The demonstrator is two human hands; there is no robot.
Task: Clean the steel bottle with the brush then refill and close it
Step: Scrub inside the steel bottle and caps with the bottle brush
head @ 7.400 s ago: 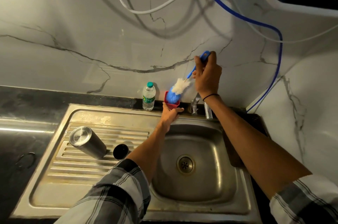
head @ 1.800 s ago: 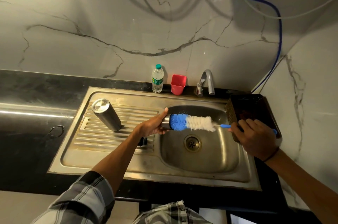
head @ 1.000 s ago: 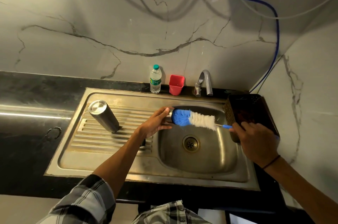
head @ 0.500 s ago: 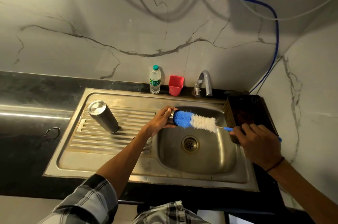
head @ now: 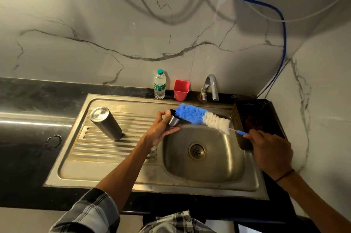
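The left hand [head: 161,131] gripped a small steel cap [head: 173,120] while the right hand [head: 269,149] grasped the brush [head: 201,117], its length running between them, and the steel bottle [head: 106,123] stood inverted beyond the left hand, the nearer one.

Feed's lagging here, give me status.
Left hand grips cap; right hand grips brush, tip at cap. Steel bottle inverted on drainboard. Nothing blocking.

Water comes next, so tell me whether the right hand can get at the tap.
Probably yes, but not freely: the right hand grips the brush handle. The tap stands unobstructed behind the sink.
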